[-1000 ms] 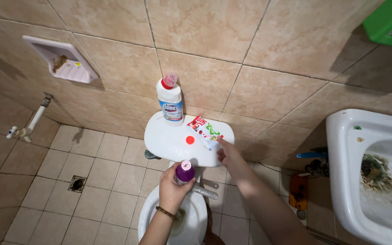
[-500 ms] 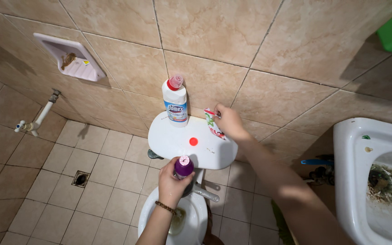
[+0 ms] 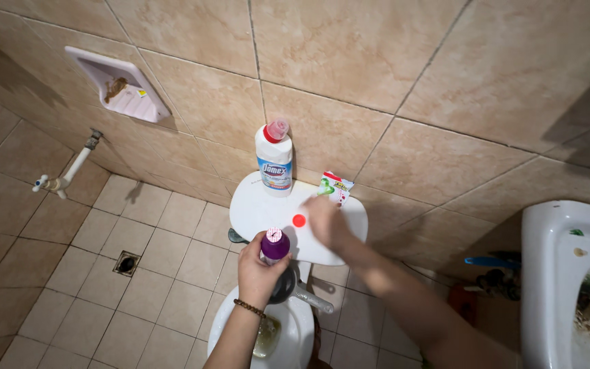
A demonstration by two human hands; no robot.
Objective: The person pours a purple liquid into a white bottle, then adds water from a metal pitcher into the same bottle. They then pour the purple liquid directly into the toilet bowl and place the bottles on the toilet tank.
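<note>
My left hand (image 3: 257, 268) grips a small bottle with a purple cap (image 3: 275, 246) above the white toilet bowl (image 3: 295, 331). My right hand (image 3: 327, 222) hovers, blurred, over the white cistern lid (image 3: 261, 208), next to a small red cap (image 3: 299, 220), with nothing seen in it. A red, white and green sachet (image 3: 335, 186) stands propped against the wall at the lid's back right. A white cleaner bottle with a red cap (image 3: 274, 161) stands upright at the lid's back left.
A white sink (image 3: 568, 280) with dirt in its basin is at the right. A soap dish (image 3: 117, 85) is set in the tiled wall at the upper left, a tap (image 3: 63, 176) below it. A floor drain (image 3: 127, 263) lies on the tiles.
My right hand let go of the sachet, now leaning on the wall, and drew back toward the red cap. The view shifted left; my left hand kept the purple-capped bottle.
</note>
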